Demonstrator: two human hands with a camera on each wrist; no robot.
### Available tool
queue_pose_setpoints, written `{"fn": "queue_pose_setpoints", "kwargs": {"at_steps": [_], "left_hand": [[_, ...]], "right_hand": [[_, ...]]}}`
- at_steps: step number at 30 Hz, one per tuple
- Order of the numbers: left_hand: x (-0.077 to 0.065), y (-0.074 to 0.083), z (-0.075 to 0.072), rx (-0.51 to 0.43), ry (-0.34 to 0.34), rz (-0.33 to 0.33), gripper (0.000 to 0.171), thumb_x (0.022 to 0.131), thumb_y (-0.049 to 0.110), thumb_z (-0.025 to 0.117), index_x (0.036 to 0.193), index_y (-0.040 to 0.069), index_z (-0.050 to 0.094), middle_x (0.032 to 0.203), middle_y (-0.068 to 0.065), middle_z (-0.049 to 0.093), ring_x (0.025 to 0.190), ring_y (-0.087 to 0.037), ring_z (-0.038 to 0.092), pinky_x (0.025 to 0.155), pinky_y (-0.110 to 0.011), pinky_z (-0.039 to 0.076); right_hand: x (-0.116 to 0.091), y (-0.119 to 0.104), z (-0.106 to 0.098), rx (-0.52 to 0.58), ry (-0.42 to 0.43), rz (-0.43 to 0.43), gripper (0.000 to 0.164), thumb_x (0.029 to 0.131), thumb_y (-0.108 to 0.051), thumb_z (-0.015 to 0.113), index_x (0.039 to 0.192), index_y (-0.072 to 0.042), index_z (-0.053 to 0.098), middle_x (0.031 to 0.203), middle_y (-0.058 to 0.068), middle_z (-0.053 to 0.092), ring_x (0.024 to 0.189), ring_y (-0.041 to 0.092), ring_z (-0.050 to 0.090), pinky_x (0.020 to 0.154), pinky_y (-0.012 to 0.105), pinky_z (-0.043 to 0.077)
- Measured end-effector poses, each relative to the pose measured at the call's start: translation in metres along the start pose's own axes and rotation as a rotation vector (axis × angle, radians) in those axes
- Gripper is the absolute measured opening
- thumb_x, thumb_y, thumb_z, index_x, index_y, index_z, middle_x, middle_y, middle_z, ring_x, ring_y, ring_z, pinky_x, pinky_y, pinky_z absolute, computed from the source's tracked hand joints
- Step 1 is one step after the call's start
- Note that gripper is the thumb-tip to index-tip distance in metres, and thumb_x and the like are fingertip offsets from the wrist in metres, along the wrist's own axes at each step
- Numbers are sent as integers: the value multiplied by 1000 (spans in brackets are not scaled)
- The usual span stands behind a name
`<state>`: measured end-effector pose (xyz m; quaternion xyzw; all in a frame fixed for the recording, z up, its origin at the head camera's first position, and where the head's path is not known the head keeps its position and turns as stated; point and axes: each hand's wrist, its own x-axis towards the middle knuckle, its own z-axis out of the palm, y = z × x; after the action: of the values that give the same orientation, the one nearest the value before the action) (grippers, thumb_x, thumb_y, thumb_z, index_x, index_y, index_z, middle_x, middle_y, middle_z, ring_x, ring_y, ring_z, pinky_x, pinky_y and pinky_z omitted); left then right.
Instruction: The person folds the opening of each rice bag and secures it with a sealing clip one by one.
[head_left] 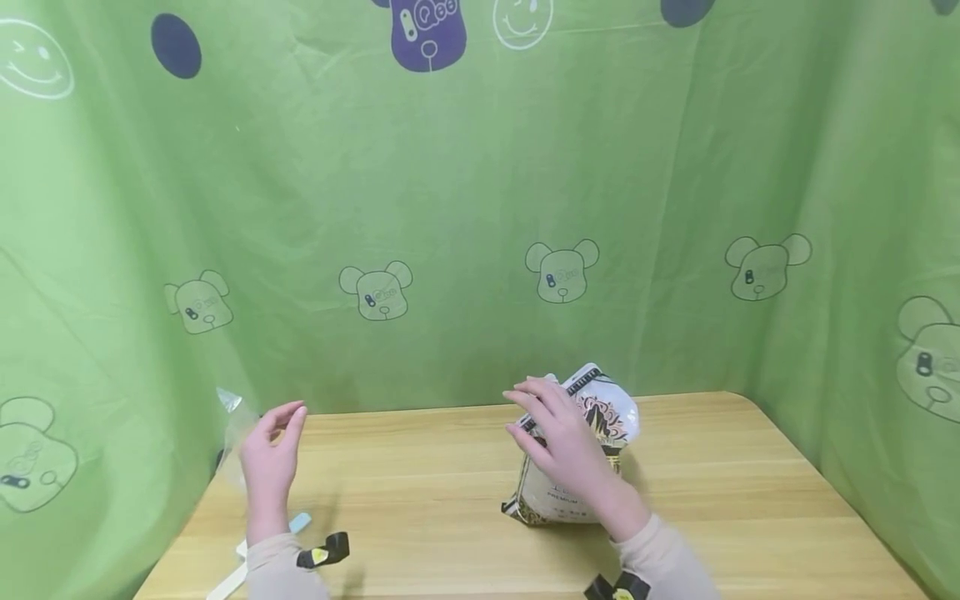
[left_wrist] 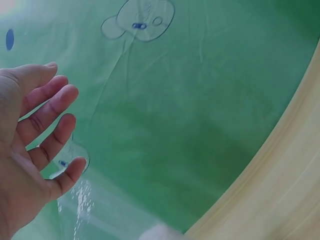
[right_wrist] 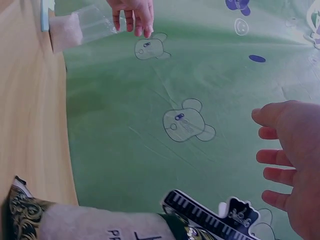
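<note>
My left hand [head_left: 272, 462] is raised over the table's left side, its fingers loosely bent and nothing between them. Behind and beside it stands a clear plastic bag [right_wrist: 67, 32] with pale whitish contents at its bottom and an empty, see-through top. My right hand [head_left: 566, 442] is lifted in front of a printed package [head_left: 558, 500] marked "PREMIUM", hiding part of it. In the right wrist view its fingers are relaxed, apart from the package and holding nothing. A black-and-white piano-key clip [right_wrist: 200, 215] sits across the package's folded top.
Left of centre on the wooden table [head_left: 420, 500], partly behind the left forearm, lie a light blue piece [head_left: 300, 522] and a white strip [head_left: 228, 582]. A green curtain [head_left: 465, 183] with printed bear heads surrounds the table at the back and sides.
</note>
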<state>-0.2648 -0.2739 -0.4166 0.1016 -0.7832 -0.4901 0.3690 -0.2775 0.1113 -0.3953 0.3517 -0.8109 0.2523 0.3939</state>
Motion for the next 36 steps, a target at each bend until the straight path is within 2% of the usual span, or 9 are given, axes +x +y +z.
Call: {"fn": "queue_pose_setpoints", "kwargs": {"at_steps": [3,7,12,17,23,30,34,36], "left_hand": [[0,-2,-7,4,46,0,31,94,33,64,111,8,70,87,37,58,88,10,50,89,-27,42],[-1,-3,-17,17,97,-9,30,94,31,64,112,7,70,85,43,51,86,13,49,84,-19,41],[-2,-5,-27,-22,130,-43,33,94,31,64,115,5,68,88,40,53,84,11,52,83,-16,40],[-3,-8,-34,-41,171,-91,36,94,35,64,117,7,68,91,36,55,87,8,53,83,-15,40],[-2,-14,-41,-64,243,-127,38,93,36,65,117,6,67,90,33,56,86,7,53,81,-12,41],[-3,-23,-46,-59,299,-166,39,93,36,65,120,9,66,92,33,54,92,10,50,90,-19,38],[-3,-29,-49,-51,345,-179,40,92,34,67,121,8,66,95,31,53,95,12,46,101,-30,37],[-4,-32,-51,-39,361,-193,40,91,33,67,122,7,65,101,25,57,96,13,43,107,-36,35]], "right_hand": [[-1,-3,4,-1,-4,-28,42,85,-24,67,123,-7,62,125,13,61,122,34,54,107,55,41],[-3,-7,9,4,-16,-57,42,86,-27,65,123,-6,62,124,14,62,122,35,54,106,55,42],[-4,-13,13,2,-48,-58,42,85,-27,67,122,-6,62,125,13,61,123,35,54,106,55,42],[-7,-21,16,-6,-124,-29,42,88,-28,65,126,-10,60,129,9,60,127,31,51,110,52,39],[-10,-26,25,-16,-123,-98,40,88,-30,65,124,-11,61,128,8,61,125,31,54,106,53,44],[-15,-31,34,-21,-164,-152,39,88,-32,66,123,-14,62,126,6,62,123,27,55,107,50,44],[-17,-34,37,-19,-218,-145,39,89,-32,66,123,-16,61,127,5,61,125,26,55,107,49,44],[-18,-35,38,-15,-249,-136,38,89,-33,65,124,-16,61,127,4,60,126,25,54,107,48,44]]}}
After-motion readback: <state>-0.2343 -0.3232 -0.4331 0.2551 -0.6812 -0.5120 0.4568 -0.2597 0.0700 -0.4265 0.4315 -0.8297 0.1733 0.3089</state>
